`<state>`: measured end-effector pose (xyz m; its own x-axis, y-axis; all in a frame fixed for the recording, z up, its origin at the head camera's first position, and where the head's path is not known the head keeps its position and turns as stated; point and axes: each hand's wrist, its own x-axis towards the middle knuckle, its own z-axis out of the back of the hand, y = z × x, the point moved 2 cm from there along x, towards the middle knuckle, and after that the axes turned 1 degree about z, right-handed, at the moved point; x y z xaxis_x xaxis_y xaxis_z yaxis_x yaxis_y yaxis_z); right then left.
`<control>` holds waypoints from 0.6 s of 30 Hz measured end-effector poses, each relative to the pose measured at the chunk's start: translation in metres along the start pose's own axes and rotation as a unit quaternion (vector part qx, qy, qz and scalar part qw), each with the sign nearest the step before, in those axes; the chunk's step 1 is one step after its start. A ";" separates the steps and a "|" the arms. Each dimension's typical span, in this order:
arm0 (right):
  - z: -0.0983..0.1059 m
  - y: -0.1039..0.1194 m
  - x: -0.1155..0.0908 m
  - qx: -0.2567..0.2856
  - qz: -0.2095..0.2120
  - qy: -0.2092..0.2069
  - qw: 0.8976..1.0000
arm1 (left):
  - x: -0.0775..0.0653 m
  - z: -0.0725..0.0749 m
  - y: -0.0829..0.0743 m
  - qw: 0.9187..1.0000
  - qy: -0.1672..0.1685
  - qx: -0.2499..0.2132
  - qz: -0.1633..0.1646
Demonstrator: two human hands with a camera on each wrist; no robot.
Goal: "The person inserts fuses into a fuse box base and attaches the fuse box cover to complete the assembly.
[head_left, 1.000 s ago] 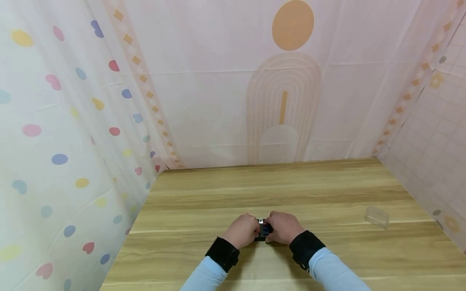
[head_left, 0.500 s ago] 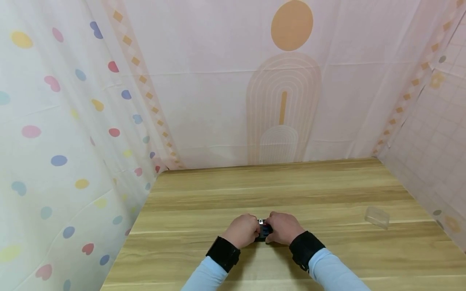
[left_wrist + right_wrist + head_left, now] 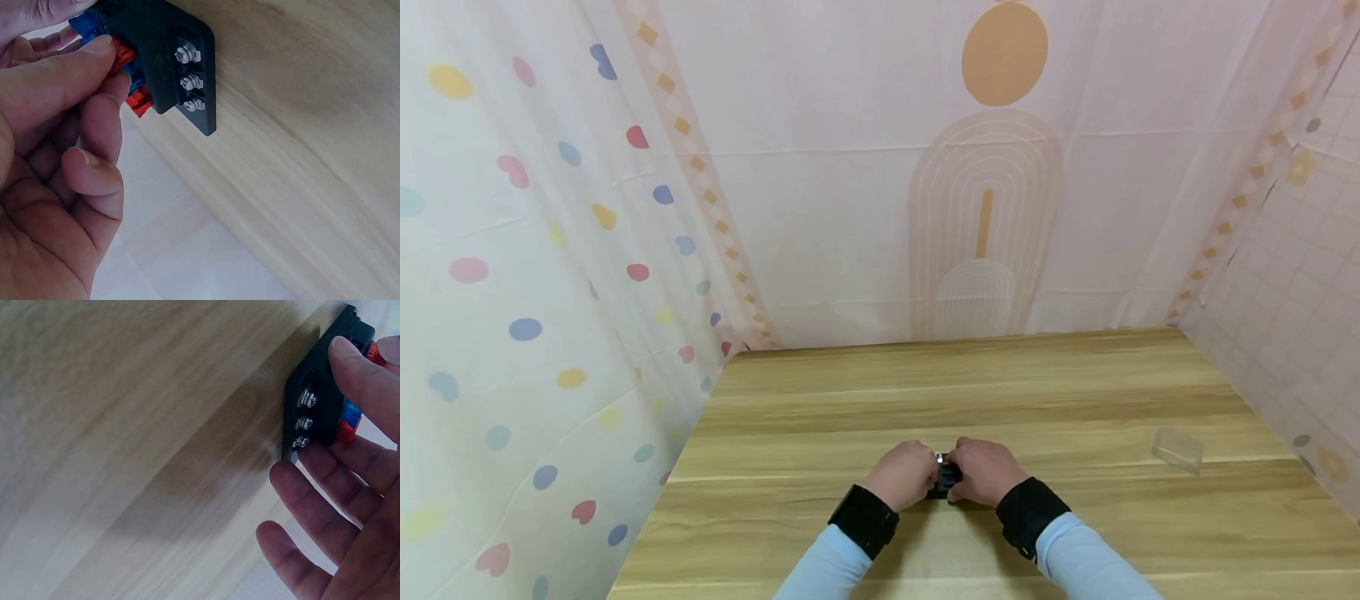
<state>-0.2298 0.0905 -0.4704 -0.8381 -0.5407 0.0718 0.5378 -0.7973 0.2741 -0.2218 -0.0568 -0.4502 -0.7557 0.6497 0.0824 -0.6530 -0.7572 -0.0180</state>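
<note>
A black fuse block (image 3: 949, 477) sits on the wooden table between both hands. In the left wrist view, silver screw terminals (image 3: 190, 81) line its flange, and red and blue blade fuses stick out of its top. My left hand (image 3: 902, 475) pinches a red blade fuse (image 3: 121, 55) between thumb and forefinger; its other fingers are curled. The fuse's lower part is hidden. My right hand (image 3: 987, 471) grips the fuse block at the other end, thumb on its side and fingers beneath the near end. Another red fuse (image 3: 347, 431) and a blue fuse (image 3: 351, 412) show there.
A small clear plastic box (image 3: 1177, 450) lies on the table (image 3: 1060, 392) at the right. Patterned curtains (image 3: 835, 217) hang behind the table and on both sides. Black straps (image 3: 865, 518) are worn on both wrists.
My left hand has shifted very slightly right over the fuse block. The right hand keeps its hold, and the clear box stays in place.
</note>
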 end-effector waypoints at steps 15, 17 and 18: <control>0.004 0.003 -0.002 0.006 -0.005 0.005 1.000 | 0.000 -0.006 0.007 0.999 0.009 -0.038 -0.012; 0.004 0.003 -0.002 0.008 -0.007 0.006 1.000 | -0.001 -0.008 0.009 0.999 0.009 -0.042 -0.014; 0.004 0.003 -0.002 0.008 -0.007 0.006 1.000 | -0.001 -0.008 0.008 0.999 0.008 -0.039 -0.017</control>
<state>-0.2273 0.0902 -0.4662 -0.8440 -0.5333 0.0568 0.5250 -0.7999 0.2909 -0.2271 -0.0633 -0.4584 -0.7333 0.6764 0.0690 -0.6798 -0.7276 -0.0923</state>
